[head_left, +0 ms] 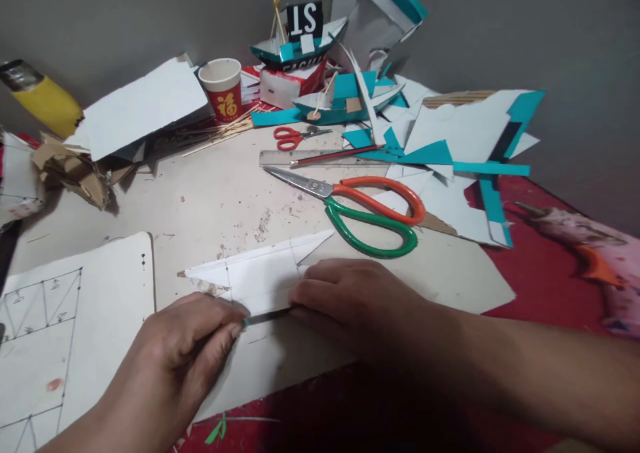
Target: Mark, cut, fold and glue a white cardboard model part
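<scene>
A white pointed paper piece (260,273) with pencil lines lies on a beige board (215,199). My left hand (190,346) pinches the near edge of the paper, fingers closed beside a thin dark strip (267,317). My right hand (350,299) presses its fingers down on the paper's right part, touching the strip's other end. Large scissors (365,206) with orange and green handles lie just beyond my right hand.
A ruler (320,158), a red pencil (333,155) and small red scissors (293,137) lie further back. A red paper cup (223,87), paper boat models (300,46), teal-and-white cardboard scraps (465,146), a drawn sheet (45,319) at left, a yellow object (43,96).
</scene>
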A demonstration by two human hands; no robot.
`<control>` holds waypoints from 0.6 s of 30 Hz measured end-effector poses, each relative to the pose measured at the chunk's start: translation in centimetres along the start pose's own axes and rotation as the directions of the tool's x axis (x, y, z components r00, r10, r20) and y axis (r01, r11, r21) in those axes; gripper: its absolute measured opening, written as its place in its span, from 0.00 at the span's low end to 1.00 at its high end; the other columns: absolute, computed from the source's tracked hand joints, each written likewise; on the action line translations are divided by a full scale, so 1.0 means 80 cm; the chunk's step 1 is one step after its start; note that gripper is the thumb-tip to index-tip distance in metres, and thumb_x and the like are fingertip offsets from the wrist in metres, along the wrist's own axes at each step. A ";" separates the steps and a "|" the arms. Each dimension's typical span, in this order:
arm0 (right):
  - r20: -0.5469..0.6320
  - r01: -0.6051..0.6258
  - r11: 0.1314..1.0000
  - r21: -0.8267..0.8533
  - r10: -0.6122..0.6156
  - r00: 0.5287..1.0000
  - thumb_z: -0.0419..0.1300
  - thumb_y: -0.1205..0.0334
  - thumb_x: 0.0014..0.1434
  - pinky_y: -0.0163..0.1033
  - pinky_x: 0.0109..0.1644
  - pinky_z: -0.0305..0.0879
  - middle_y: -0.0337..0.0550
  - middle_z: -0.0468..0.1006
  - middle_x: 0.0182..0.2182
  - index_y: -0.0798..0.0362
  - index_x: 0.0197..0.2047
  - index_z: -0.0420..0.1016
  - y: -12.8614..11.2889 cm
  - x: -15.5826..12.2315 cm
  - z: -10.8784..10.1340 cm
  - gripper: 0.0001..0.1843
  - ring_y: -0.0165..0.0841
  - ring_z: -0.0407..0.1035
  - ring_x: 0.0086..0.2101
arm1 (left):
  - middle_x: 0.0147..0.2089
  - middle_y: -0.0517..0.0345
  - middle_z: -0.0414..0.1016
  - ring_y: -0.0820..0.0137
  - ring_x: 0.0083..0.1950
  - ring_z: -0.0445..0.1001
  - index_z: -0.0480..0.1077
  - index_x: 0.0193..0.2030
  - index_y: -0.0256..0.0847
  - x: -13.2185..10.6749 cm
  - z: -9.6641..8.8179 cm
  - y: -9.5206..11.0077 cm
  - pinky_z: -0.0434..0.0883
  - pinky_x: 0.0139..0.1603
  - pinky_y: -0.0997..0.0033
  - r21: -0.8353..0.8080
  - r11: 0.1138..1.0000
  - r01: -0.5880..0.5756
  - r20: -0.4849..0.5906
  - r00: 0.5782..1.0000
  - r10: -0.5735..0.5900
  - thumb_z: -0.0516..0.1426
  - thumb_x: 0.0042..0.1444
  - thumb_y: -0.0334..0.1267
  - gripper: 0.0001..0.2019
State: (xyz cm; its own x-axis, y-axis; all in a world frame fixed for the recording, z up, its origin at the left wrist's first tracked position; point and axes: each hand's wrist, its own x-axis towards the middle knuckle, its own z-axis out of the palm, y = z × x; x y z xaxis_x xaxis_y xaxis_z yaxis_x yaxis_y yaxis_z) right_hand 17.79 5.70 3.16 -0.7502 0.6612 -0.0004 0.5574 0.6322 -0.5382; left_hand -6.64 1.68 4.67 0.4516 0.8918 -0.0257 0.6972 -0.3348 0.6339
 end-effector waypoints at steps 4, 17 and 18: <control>-0.029 -0.035 0.998 -0.047 0.034 0.999 0.55 0.65 0.65 0.37 0.29 0.48 0.40 0.74 0.29 0.53 0.33 0.73 -0.001 0.000 0.001 0.09 0.31 0.65 0.28 | 0.35 0.59 0.79 0.68 0.34 0.77 0.75 0.40 0.46 0.004 -0.001 0.000 0.73 0.33 0.69 -0.031 0.996 0.086 0.034 0.996 -0.085 0.53 0.63 0.37 0.09; -0.103 -0.036 0.998 -0.060 0.029 0.994 0.56 0.63 0.65 0.39 0.31 0.47 0.37 0.72 0.28 0.50 0.33 0.69 0.000 -0.002 0.003 0.08 0.33 0.63 0.29 | 0.34 0.57 0.76 0.67 0.36 0.74 0.73 0.34 0.44 0.013 -0.010 0.003 0.71 0.36 0.65 0.009 0.994 0.112 0.090 0.990 -0.112 0.52 0.62 0.37 0.09; -0.110 -0.034 0.998 -0.059 0.028 0.994 0.56 0.63 0.65 0.39 0.31 0.47 0.37 0.72 0.28 0.50 0.33 0.69 0.000 -0.003 0.003 0.08 0.33 0.63 0.29 | 0.34 0.57 0.76 0.67 0.36 0.74 0.73 0.34 0.44 0.015 -0.011 0.003 0.71 0.36 0.64 0.019 0.994 0.107 0.091 0.990 -0.108 0.52 0.62 0.37 0.09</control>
State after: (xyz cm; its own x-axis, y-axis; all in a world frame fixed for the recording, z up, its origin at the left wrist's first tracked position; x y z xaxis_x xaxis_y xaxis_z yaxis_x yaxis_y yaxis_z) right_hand 17.85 5.46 2.95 -0.6910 0.7188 0.0769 0.6031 0.6319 -0.4867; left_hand -6.42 2.90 5.47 0.4222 0.8915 -0.1641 0.7518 -0.2433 0.6128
